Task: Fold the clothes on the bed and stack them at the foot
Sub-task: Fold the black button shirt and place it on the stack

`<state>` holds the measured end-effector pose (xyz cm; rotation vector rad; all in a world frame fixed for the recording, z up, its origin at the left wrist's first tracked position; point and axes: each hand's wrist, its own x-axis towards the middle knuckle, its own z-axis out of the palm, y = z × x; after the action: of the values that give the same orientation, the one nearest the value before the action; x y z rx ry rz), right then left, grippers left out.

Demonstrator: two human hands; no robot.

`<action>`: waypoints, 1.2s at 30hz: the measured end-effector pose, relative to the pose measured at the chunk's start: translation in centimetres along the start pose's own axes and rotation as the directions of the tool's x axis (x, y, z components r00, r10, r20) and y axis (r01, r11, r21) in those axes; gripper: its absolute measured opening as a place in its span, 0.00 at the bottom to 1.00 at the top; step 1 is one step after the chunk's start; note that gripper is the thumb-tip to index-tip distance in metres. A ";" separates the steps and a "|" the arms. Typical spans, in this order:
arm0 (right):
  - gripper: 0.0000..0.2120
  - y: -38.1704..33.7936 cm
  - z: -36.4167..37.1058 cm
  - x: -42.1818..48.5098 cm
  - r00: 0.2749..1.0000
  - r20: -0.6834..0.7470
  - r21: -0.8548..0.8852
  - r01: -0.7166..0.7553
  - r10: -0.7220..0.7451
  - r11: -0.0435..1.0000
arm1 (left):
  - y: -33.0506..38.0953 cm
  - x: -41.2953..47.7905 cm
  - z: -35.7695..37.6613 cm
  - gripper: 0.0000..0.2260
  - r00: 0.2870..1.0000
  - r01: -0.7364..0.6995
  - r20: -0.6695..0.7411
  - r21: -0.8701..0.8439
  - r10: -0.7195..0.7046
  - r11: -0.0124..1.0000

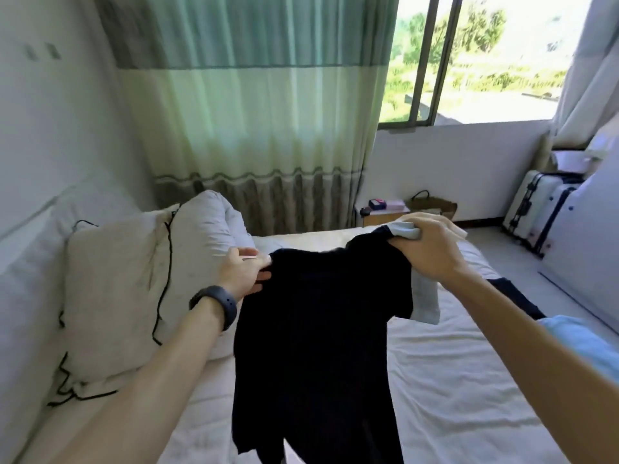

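A black T-shirt [318, 336] hangs in the air over the white bed [452, 380], held up by both hands. My left hand [243, 272] pinches its left shoulder edge. My right hand [428, 249] grips the right shoulder together with a light grey cloth [425, 296] that dangles behind the black sleeve. The shirt's lower hem drops out of view at the bottom. A dark garment [516, 296] lies on the bed under my right forearm, partly hidden.
White pillows [117, 289] with black piping lean against the headboard at left. A green curtain [254, 112] and a window are behind the bed. A small bedside table [385, 212] and white suitcases [539, 212] stand on the floor at right.
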<state>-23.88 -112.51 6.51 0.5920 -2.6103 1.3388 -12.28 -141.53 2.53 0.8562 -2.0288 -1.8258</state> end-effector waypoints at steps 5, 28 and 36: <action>0.02 -6.7 -0.2 2.0 0.983 0.142 0.222 -0.144 0.114 0.964 | 4.0 -6.0 2.2 0.17 0.909 -0.413 0.158 0.191 0.387 0.891; 0.13 -12.1 -5.4 6.2 0.968 0.250 0.800 -0.209 0.004 0.562 | 22.4 -5.8 0.9 0.09 0.714 -0.642 -0.006 0.394 0.700 0.657; 0.10 -12.0 -5.3 5.5 0.979 0.201 0.801 -0.181 0.029 0.571 | 21.5 -5.1 2.6 0.11 0.792 -0.590 -0.037 0.213 0.610 0.779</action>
<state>-24.23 -116.04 20.30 0.6613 -1.9830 2.6683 -14.91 -135.89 23.87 0.2642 -2.1032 -1.2175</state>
